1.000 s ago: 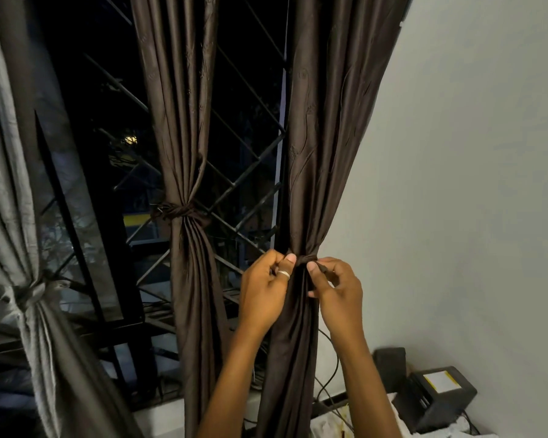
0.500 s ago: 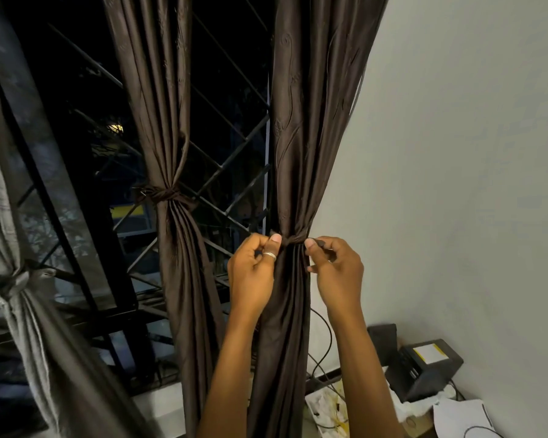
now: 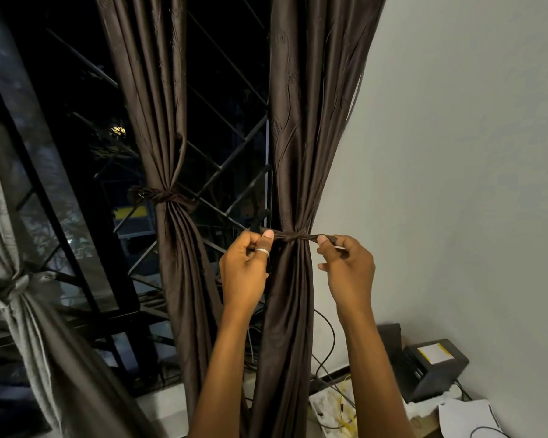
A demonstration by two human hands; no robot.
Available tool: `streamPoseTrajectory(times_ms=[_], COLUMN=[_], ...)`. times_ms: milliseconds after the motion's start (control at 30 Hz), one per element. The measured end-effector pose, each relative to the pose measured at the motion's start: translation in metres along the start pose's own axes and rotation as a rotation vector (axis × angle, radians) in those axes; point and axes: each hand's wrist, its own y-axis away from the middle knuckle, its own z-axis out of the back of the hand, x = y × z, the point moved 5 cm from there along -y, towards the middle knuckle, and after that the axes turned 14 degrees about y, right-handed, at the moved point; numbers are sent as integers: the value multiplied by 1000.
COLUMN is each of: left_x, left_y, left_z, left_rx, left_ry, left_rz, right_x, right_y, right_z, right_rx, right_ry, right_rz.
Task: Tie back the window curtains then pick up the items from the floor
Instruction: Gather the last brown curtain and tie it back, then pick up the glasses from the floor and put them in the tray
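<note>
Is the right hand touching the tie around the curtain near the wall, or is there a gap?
Touching. In the head view the right hand pinches the end of the tie between thumb and fingers, with no gap.

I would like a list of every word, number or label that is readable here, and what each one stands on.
No text here can be read.
Label on the black box: pale yellow, too blurred to read.
Paper beside the box: no legible print.
</note>
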Motion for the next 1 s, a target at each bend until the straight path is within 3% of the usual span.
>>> streamPoseTrajectory(times_ms=[533,767,1000], left_x=[36,58,67], left_y=[27,54,93], left_z=[19,44,83], left_rx=[-118,-358,-528], left_ry=[-10,-135,-323], left_rz=[149,209,152], right_x=[-26,-52,-78], right_y=[21,47,82], right_z=[-19,-50,-74], right_rx=[87,257,429], right_ry=[-142,-128,-101], right_rz=[-189,-238,-278])
